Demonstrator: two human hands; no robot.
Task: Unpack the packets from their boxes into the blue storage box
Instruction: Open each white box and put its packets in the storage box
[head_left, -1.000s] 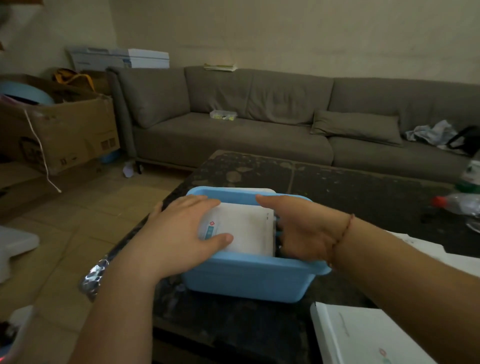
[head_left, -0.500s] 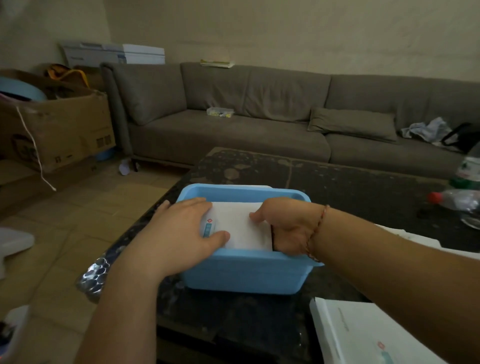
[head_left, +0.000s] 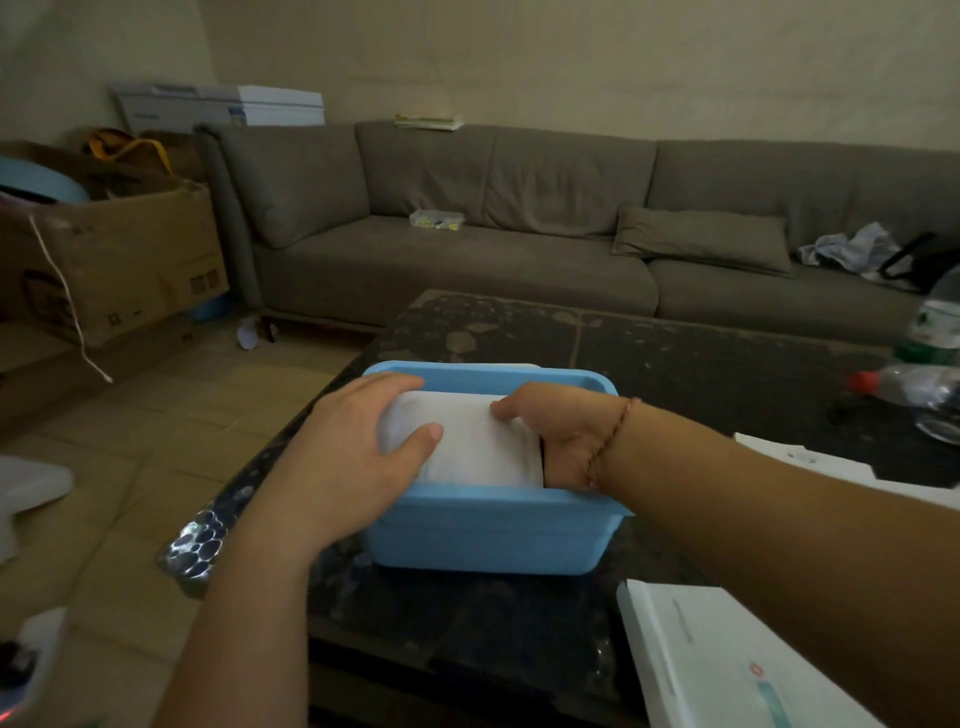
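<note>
A blue storage box (head_left: 483, 535) stands on the dark table near its left front corner. White packets (head_left: 478, 447) fill it almost to the rim. My left hand (head_left: 358, 457) lies over the packets' left end, thumb on top and fingers curled at the far edge. My right hand (head_left: 561, 436) reaches into the box at the packets' right end, fingers bent over their top edge; its palm is sunk between packets and box wall. A white packet box (head_left: 727, 670) lies flat at the table's front right.
The dark table (head_left: 675, 358) holds plastic bottles (head_left: 904, 384) at the far right and white cardboard (head_left: 810, 462) behind my right forearm. A grey sofa (head_left: 467, 260) runs behind the table. A large cardboard carton (head_left: 119, 260) stands on the tiled floor at left.
The packets have sunk deeper into the blue box and the printed label is no longer seen. My right hand has curled down over their right end; my left hand stays on the left end.
</note>
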